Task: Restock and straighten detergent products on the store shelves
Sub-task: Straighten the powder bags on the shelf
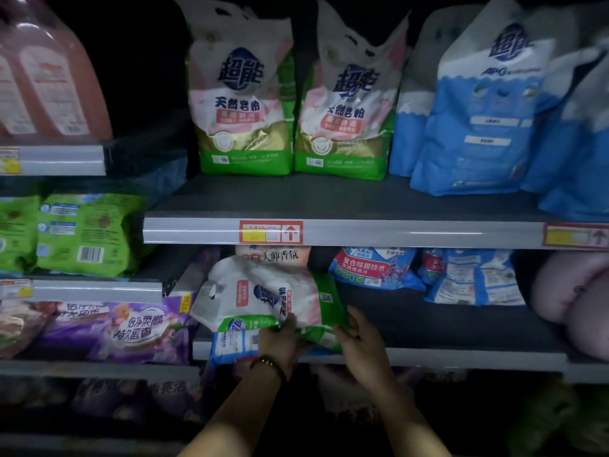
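Pink bottle [43, 77] upper left: motion-blurred, cut by left and top edges, label unreadable. Blue bags [494, 127] upper right: print smeared, rightmost cut by frame edge. Pink pack [573, 298] far right: blurred, cropped, no text legible. Price tag [271, 232] on shelf rail: figures too small to read. Bottom shelf [131, 400] in deep shadow, products indistinct. Left hand [280, 341]: fingertips hidden under detergent bag [263, 298]. Both forearms cut by bottom edge.

Glossy crinkled plastic film on detergent bag [263, 301]. Matt dark shelf [428, 318] right of it, smooth shiny plastic edge strip [362, 233] above. Price tag [271, 232] looks paper.
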Demonstrator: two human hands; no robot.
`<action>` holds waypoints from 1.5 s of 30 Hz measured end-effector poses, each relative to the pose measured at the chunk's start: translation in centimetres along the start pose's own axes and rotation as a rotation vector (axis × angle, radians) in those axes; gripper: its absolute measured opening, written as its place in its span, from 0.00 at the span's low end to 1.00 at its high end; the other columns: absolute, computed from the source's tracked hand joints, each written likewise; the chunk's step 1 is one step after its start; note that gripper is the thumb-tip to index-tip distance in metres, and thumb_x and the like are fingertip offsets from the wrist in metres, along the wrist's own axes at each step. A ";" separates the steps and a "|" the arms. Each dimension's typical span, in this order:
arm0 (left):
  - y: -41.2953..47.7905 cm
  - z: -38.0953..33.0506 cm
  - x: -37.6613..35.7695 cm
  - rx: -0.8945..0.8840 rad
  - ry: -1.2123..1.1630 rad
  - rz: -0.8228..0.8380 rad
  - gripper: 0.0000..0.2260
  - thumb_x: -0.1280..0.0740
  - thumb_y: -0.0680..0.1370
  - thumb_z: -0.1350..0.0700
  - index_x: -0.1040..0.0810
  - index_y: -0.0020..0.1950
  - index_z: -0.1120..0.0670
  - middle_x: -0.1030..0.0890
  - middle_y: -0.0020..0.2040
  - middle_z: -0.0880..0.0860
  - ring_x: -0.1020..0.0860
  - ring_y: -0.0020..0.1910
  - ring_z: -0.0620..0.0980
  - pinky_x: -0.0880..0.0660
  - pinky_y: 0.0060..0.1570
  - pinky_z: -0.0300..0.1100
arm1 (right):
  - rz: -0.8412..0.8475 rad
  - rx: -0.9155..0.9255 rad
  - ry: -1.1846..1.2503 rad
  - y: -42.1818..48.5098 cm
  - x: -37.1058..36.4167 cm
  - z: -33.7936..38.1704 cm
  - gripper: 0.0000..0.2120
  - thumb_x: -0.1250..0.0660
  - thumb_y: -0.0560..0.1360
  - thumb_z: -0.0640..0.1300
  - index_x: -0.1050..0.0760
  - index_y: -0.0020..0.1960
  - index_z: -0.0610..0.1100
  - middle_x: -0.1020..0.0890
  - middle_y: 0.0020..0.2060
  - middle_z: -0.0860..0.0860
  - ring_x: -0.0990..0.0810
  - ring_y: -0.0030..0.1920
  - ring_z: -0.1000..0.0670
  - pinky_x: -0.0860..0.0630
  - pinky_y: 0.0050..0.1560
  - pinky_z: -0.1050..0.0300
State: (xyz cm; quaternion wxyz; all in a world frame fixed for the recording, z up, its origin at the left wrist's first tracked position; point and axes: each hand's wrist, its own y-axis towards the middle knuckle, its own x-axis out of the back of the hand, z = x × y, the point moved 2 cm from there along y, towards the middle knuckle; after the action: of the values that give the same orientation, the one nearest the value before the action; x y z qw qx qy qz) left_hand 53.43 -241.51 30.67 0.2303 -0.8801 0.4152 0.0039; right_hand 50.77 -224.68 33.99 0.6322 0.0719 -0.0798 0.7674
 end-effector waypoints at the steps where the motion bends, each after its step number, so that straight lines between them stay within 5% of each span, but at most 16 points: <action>1: -2.1 -0.3 0.4 0.005 -0.050 0.015 0.12 0.28 0.82 0.56 0.20 0.55 0.65 0.14 0.50 0.65 0.14 0.50 0.67 0.15 0.42 0.65 | -0.019 -0.014 0.005 -0.1 0.6 0.1 0.17 0.26 0.78 0.42 0.23 0.64 0.54 0.17 0.54 0.58 0.19 0.58 0.53 0.24 0.63 0.54; 5: -7.4 -0.1 3.1 -0.006 -0.074 0.082 0.12 0.30 0.82 0.60 0.23 0.63 0.65 0.14 0.52 0.69 0.16 0.52 0.73 0.15 0.42 0.62 | -0.061 -0.134 0.143 -1.2 1.9 1.3 0.34 0.23 0.77 0.47 0.31 0.78 0.43 0.23 0.71 0.42 0.23 0.70 0.44 0.26 0.72 0.45; 8: -10.7 -1.0 5.1 -0.048 -0.047 0.136 0.13 0.30 0.82 0.60 0.23 0.65 0.64 0.13 0.52 0.67 0.15 0.51 0.73 0.16 0.45 0.64 | -0.018 -0.234 0.233 -2.5 2.6 1.9 0.26 0.20 0.72 0.51 0.19 0.66 0.45 0.14 0.58 0.47 0.15 0.57 0.46 0.19 0.61 0.45; 11: -13.8 -2.3 6.5 -0.093 -0.042 0.182 0.12 0.30 0.82 0.61 0.23 0.64 0.63 0.13 0.51 0.65 0.13 0.47 0.70 0.15 0.45 0.65 | 0.111 -0.276 0.266 -4.6 2.7 2.7 0.17 0.21 0.72 0.48 0.15 0.59 0.44 0.11 0.53 0.46 0.12 0.48 0.49 0.18 0.43 0.57; 14: -16.8 -3.3 7.9 -0.120 -0.091 0.187 0.11 0.31 0.82 0.62 0.22 0.64 0.64 0.13 0.52 0.66 0.13 0.44 0.67 0.15 0.41 0.63 | 0.298 -0.500 0.489 -7.8 2.3 3.9 0.20 0.22 0.73 0.49 0.16 0.61 0.40 0.12 0.54 0.39 0.12 0.55 0.39 0.17 0.57 0.46; 16: -18.6 -3.8 8.9 -0.125 -0.087 0.182 0.12 0.30 0.81 0.63 0.21 0.63 0.67 0.13 0.52 0.67 0.13 0.44 0.66 0.15 0.41 0.64 | 0.365 -0.560 0.532 -9.5 2.1 4.4 0.24 0.22 0.73 0.51 0.18 0.63 0.38 0.14 0.57 0.37 0.15 0.60 0.36 0.24 0.69 0.38; 21: -22.7 -6.3 10.9 -0.186 -0.087 0.204 0.16 0.26 0.78 0.59 0.19 0.63 0.67 0.13 0.54 0.66 0.13 0.49 0.67 0.16 0.46 0.66 | 0.411 -0.434 0.594 -11.6 1.9 5.4 0.43 0.11 0.53 0.51 0.17 0.65 0.36 0.15 0.62 0.37 0.16 0.63 0.34 0.27 0.72 0.36; 23: -24.4 -7.2 11.5 -0.266 -0.098 0.198 0.19 0.23 0.73 0.57 0.17 0.61 0.65 0.11 0.51 0.59 0.12 0.51 0.59 0.13 0.44 0.50 | 0.388 -0.352 0.594 -12.8 1.9 6.7 0.44 0.11 0.51 0.52 0.17 0.64 0.36 0.15 0.61 0.36 0.16 0.62 0.34 0.24 0.70 0.34; 25: -26.0 -7.9 12.0 -0.343 -0.075 0.197 0.13 0.23 0.75 0.58 0.16 0.56 0.63 0.11 0.41 0.49 0.12 0.41 0.45 0.18 0.34 0.33 | 0.319 -0.273 0.626 -13.9 2.0 8.6 0.38 0.12 0.55 0.49 0.16 0.60 0.33 0.15 0.57 0.33 0.15 0.59 0.31 0.21 0.64 0.30; 26: -26.6 -8.4 12.0 -0.371 -0.068 0.189 0.11 0.22 0.76 0.57 0.16 0.55 0.61 0.11 0.38 0.48 0.13 0.37 0.42 0.19 0.33 0.33 | 0.285 -0.223 0.647 -14.5 2.1 9.7 0.33 0.14 0.59 0.46 0.16 0.59 0.32 0.14 0.55 0.32 0.15 0.56 0.30 0.20 0.61 0.29; 29: -27.2 -10.1 11.3 -0.477 0.016 0.205 0.21 0.18 0.69 0.47 0.15 0.55 0.59 0.10 0.48 0.53 0.11 0.47 0.54 0.14 0.48 0.47 | 0.167 -0.065 0.675 -15.1 2.7 13.6 0.21 0.20 0.67 0.40 0.17 0.59 0.35 0.13 0.52 0.33 0.13 0.51 0.30 0.17 0.54 0.30; 32: -26.2 -13.1 10.0 -0.512 0.007 0.218 0.11 0.22 0.73 0.61 0.15 0.52 0.65 0.12 0.47 0.63 0.12 0.47 0.64 0.13 0.45 0.48 | 0.105 0.068 0.646 -14.3 3.3 17.9 0.16 0.21 0.72 0.39 0.18 0.58 0.37 0.12 0.49 0.36 0.12 0.49 0.32 0.16 0.52 0.32; 38: -23.3 -20.1 6.1 -0.466 -0.017 0.268 0.07 0.28 0.79 0.67 0.18 0.55 0.68 0.12 0.50 0.64 0.12 0.49 0.65 0.14 0.51 0.56 | 0.134 0.259 0.403 -9.9 4.0 24.7 0.34 0.13 0.62 0.43 0.23 0.63 0.37 0.11 0.51 0.41 0.11 0.51 0.39 0.15 0.54 0.35; 43: -18.7 -25.1 3.0 -0.504 0.038 0.237 0.09 0.25 0.78 0.61 0.17 0.54 0.66 0.11 0.46 0.62 0.12 0.46 0.63 0.17 0.56 0.61 | 0.177 0.383 0.132 -5.0 4.2 28.4 0.24 0.13 0.62 0.39 0.17 0.55 0.37 0.11 0.47 0.42 0.10 0.48 0.41 0.16 0.56 0.36; 45: -17.0 -26.9 1.9 -0.552 0.115 0.184 0.15 0.22 0.75 0.54 0.17 0.54 0.63 0.11 0.48 0.60 0.12 0.48 0.62 0.17 0.57 0.61 | 0.171 0.388 0.132 -2.9 3.8 29.2 0.29 0.15 0.65 0.38 0.21 0.64 0.41 0.10 0.49 0.48 0.11 0.51 0.46 0.16 0.60 0.40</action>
State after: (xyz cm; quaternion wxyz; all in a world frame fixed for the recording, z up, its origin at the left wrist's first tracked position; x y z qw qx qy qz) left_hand 62.13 -244.53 61.15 -0.0429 -0.8670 0.4887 0.0875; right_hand 53.13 -226.74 63.43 0.5430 0.1348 0.1051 0.8222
